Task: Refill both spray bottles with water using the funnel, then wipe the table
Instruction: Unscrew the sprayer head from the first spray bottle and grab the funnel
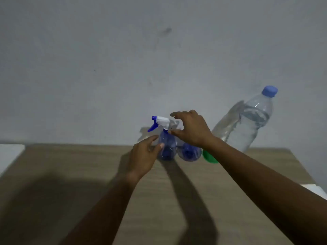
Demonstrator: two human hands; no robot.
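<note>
We are at the very start of the refill: both spray bottles have to be opened before any water goes in, and nothing has been poured yet by the look of it.

The two stand side by side at the far edge of the table point(159, 200), close to the wall. Our left hand point(143, 158) reaches the left spray bottle point(166, 151), thumb lying against its near side and fingers at its left. The picture is blurred there, so we cannot tell whether it has a firm hold.

Our right hand point(192, 129) hovers just above and right of that bottle's white and blue trigger head point(161, 121). Its thumb and forefinger are spread wide apart and it holds nothing.

The right spray bottle point(189, 153) is mostly hidden behind that hand; only its rounded base shows. Just to its right a green funnel point(209, 159) peeks out from under our right wrist. Farther right stands the big water bottle point(247, 124), partly full, its blue cap point(269, 91) on.

Next, we judge, the left hand must steady the body while the right closes on the trigger head and twists it off. The bottle looks light and could easily tip or knock its neighbour.
</note>
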